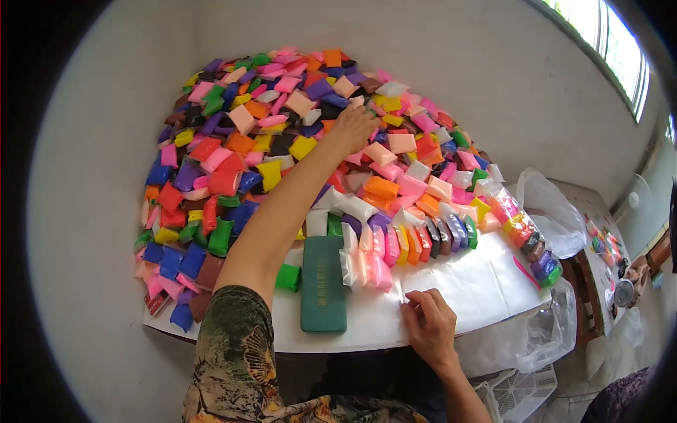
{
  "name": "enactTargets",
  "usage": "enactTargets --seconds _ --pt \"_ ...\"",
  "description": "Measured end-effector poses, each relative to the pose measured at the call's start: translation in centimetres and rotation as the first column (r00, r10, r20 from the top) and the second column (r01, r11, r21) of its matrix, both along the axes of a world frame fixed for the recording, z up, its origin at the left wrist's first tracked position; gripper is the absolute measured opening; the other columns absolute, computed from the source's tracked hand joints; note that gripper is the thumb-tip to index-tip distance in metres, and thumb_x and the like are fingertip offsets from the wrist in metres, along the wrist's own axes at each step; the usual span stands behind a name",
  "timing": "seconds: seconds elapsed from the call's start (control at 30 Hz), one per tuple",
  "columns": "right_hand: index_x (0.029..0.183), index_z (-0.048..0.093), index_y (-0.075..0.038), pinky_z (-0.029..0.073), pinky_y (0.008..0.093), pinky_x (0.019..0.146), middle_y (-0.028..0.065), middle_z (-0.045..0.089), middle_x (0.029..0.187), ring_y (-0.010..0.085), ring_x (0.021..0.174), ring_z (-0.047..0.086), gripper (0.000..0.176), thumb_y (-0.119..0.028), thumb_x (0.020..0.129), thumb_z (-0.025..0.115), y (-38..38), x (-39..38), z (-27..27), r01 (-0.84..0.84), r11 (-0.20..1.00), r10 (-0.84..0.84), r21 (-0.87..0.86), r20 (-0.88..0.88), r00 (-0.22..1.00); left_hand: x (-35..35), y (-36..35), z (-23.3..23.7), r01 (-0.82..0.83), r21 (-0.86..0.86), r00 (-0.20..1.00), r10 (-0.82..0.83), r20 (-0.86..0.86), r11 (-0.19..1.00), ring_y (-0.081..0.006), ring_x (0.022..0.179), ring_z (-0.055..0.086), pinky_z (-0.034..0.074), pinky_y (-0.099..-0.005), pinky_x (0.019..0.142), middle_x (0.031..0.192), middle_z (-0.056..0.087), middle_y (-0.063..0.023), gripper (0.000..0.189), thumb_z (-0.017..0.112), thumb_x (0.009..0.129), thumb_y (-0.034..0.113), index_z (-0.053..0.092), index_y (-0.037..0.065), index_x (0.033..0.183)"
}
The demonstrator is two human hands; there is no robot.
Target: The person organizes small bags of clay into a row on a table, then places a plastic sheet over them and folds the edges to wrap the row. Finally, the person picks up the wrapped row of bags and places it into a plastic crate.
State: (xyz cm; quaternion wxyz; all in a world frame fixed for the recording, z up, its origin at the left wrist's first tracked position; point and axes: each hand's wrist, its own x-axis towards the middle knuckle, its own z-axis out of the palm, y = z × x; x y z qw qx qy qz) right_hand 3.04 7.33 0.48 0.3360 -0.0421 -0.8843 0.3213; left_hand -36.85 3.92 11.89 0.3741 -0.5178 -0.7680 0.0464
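My left hand point(355, 128) reaches far into a big heap of small, soft, coloured packets point(243, 120). Its fingertips are among the packets, so whether they grip one is hidden. Close to the front edge of the white-covered table point(465, 299), my right hand point(430, 326) has its fingers bent, thumb and forefinger close together. What lies between them, if anything, I cannot make out. Left of that hand is a dark green oblong case point(324, 285) with faint gold lettering. Behind it, packets of many colours stand on edge in a row point(416, 241), with pink ones point(375, 271) at its left end.
A clear bag filled with coloured packets point(525, 236) lies along the right edge. Clear plastic bags point(553, 211) hang beside the table, above a white plastic basket point(522, 391). Another table point(599, 282) with small items stands at right. Walls point(451, 63) enclose the heap behind and left.
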Motion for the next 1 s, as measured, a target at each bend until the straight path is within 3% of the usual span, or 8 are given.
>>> enactTargets --seconds 0.3,0.33,0.47,0.57,0.67,0.77,0.83,1.0 --pt "0.098 0.062 -0.004 0.051 0.0386 0.064 0.0111 0.059 0.082 0.0274 0.072 0.064 0.017 -0.004 0.083 0.070 -0.3 -0.1 -0.1 0.022 1.000 -0.022 0.012 -0.019 1.000 -0.9 0.5 -0.6 -0.103 0.032 0.989 0.105 -0.099 0.994 -0.0241 0.104 0.065 0.051 -0.0400 0.087 0.108 0.065 -0.0097 0.017 0.066 0.080 0.016 0.072 0.009 0.095" --pt "0.097 0.062 -0.003 0.051 0.0390 0.064 0.0114 0.059 0.082 0.0276 0.072 0.064 0.017 -0.004 0.083 0.070 -0.3 -0.1 -0.2 0.023 1.000 -0.023 0.020 -0.020 1.000 0.0 0.2 -0.1 -0.133 0.069 0.990 0.129 0.052 0.989 -0.0282 0.104 0.064 0.052 -0.0396 0.086 0.112 0.063 -0.0122 0.026 0.069 0.077 0.018 0.071 0.007 0.101" --pt "0.097 0.063 -0.002 0.050 0.0370 0.062 0.0113 0.061 0.084 0.0255 0.069 0.062 0.015 -0.002 0.083 0.069 -0.2 0.0 -0.3 0.015 1.000 -0.014 0.014 -0.067 0.998 6.8 -2.7 2.8 0.025 0.319 0.980 -0.086 0.180 0.947 -0.0340 0.106 0.059 0.049 -0.0427 0.093 0.111 0.062 -0.0157 0.044 0.072 0.076 0.027 0.066 0.004 0.114" --pt "0.101 0.063 0.002 0.047 0.0266 0.061 0.0074 0.062 0.084 0.0142 0.065 0.058 0.015 0.002 0.087 0.066 0.2 0.4 -0.6 -0.001 0.981 -0.059 -0.193 -0.306 0.950 16.8 -5.5 3.1 0.107 0.389 0.974 -0.176 0.144 0.915 -0.0331 0.103 0.056 0.047 -0.0435 0.092 0.108 0.062 -0.0152 0.045 0.071 0.076 0.024 0.065 0.004 0.116" --pt "0.104 0.062 0.005 0.046 0.0255 0.075 0.0079 0.061 0.094 0.0131 0.081 0.056 0.013 -0.001 0.098 0.052 0.8 1.0 -0.8 -0.174 0.798 -0.173 -0.576 -0.497 0.850 28.9 -8.0 0.0 0.057 0.444 0.914 -0.226 0.338 0.894 -0.0334 0.101 0.056 0.047 -0.0437 0.089 0.103 0.061 -0.0154 0.043 0.071 0.075 0.022 0.066 0.002 0.113" --pt "0.115 0.060 0.003 0.046 0.0261 0.081 0.0087 0.064 0.107 0.0122 0.088 0.056 0.021 -0.009 0.101 0.050 1.4 1.5 -0.9 -0.259 0.642 -0.272 -0.722 -0.530 0.803 34.6 -6.6 -5.8 -0.016 0.510 0.730 -0.339 0.593 0.860 -0.0343 0.095 0.055 0.046 -0.0459 0.084 0.098 0.058 -0.0169 0.039 0.070 0.073 0.016 0.065 0.001 0.108" --pt "0.117 0.060 0.002 0.046 0.0271 0.084 0.0079 0.063 0.110 0.0120 0.093 0.056 0.021 -0.011 0.102 0.050 1.7 3.1 -0.1 -0.147 0.747 -0.260 -0.648 -0.489 0.833 36.1 -5.1 -8.8 -0.100 0.471 0.663 -0.295 0.688 0.876 -0.0340 0.095 0.054 0.045 -0.0453 0.084 0.097 0.056 -0.0166 0.037 0.071 0.073 0.017 0.065 0.001 0.107" --pt "0.119 0.061 0.004 0.046 0.0418 0.096 0.0185 0.063 0.117 0.0340 0.107 0.060 0.028 -0.010 0.098 0.050 4.5 5.7 -0.3 0.155 0.975 -0.202 -0.161 -0.337 0.919 37.6 -3.9 -10.9 -0.156 0.487 0.669 -0.270 0.692 0.859 -0.0337 0.096 0.052 0.043 -0.0443 0.086 0.099 0.054 -0.0162 0.049 0.075 0.074 0.020 0.061 -0.002 0.115"
